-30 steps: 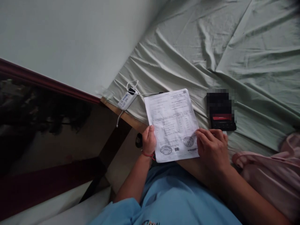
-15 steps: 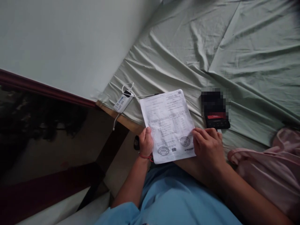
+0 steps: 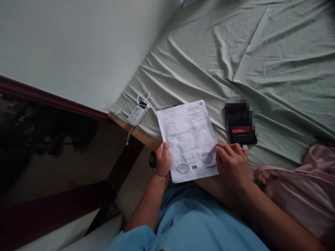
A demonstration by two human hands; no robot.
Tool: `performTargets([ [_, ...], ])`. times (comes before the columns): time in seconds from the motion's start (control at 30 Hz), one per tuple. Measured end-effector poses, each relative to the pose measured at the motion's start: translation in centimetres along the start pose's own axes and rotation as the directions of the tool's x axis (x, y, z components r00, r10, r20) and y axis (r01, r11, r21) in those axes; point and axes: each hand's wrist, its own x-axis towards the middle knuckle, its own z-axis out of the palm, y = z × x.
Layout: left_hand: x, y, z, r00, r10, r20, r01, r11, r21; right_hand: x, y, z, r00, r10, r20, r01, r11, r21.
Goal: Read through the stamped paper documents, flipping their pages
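Note:
A white printed document, with two round ink stamps near its lower edge, lies tilted toward me over the front edge of the bed. My left hand grips its lower left edge, thumb on top and fingers hidden beneath. At the lower right edge, my right hand pinches the sheet, its fingers curled and partly hiding the margin. Just beyond my right hand rests a black phone, its screen partly pixelated.
Wrinkled pale green sheet covers the bed, whose wooden edge runs in front. A white power strip with a looped cable lies at the left corner by the wall. Pink cloth is bunched at right.

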Motion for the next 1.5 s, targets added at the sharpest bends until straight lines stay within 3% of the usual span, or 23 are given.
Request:
performTargets([
  [0.27, -0.1, 0.5, 0.1, 1.0, 0.002, 0.02, -0.002, 1.0, -0.006, -0.1, 0.0, 0.0, 1.0, 0.003, 0.013, -0.003, 1.0, 0.007],
  [0.63, 0.1, -0.7, -0.1, 1.0, 0.005, 0.009, -0.005, 1.0, -0.031, -0.2, -0.1, 0.1, 1.0, 0.004, 0.025, -0.003, 1.0, -0.015],
  [1.23, -0.2, -0.2, -0.1, 0.998, 0.063, -0.021, -0.06, 0.99, 0.125, -0.5, 0.0, 0.5, 0.999, 0.024, 0.024, -0.024, 1.0, -0.002],
  [1.5, -0.5, 0.4, 0.7, 0.998, -0.055, -0.042, 0.049, 0.992, -0.118, -0.5, -0.1, 0.2, 0.999, 0.029, 0.044, -0.028, 0.999, -0.021],
])
